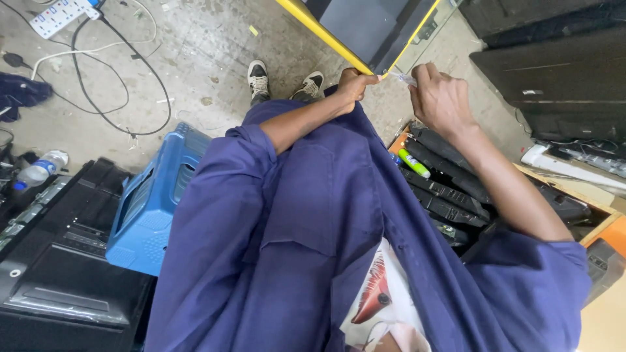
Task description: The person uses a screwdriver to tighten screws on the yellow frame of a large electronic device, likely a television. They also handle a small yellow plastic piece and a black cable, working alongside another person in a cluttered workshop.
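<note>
panel (pixel 365 26): flat dark slab with yellow edge strip, corner at your knuckles | left hand (pixel 352 85) clenched on strip at corner | right hand (pixel 440 98) pinches small clear piece (pixel 405 79) beside it | likely stiff, awkward; strip thin, pliable, grip near corner | edge runs up-left to corner

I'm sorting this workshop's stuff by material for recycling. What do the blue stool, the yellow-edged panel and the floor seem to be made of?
The blue stool with a slotted side looks like moulded plastic: matte, uniform colour, rounded edges. The yellow-edged dark flat panel, pinched at its corner by the left hand, looks smooth and slightly glossy, perhaps plastic or glass; the strip may be tape. The grey floor looks like bare concrete, stained and rough.
</note>
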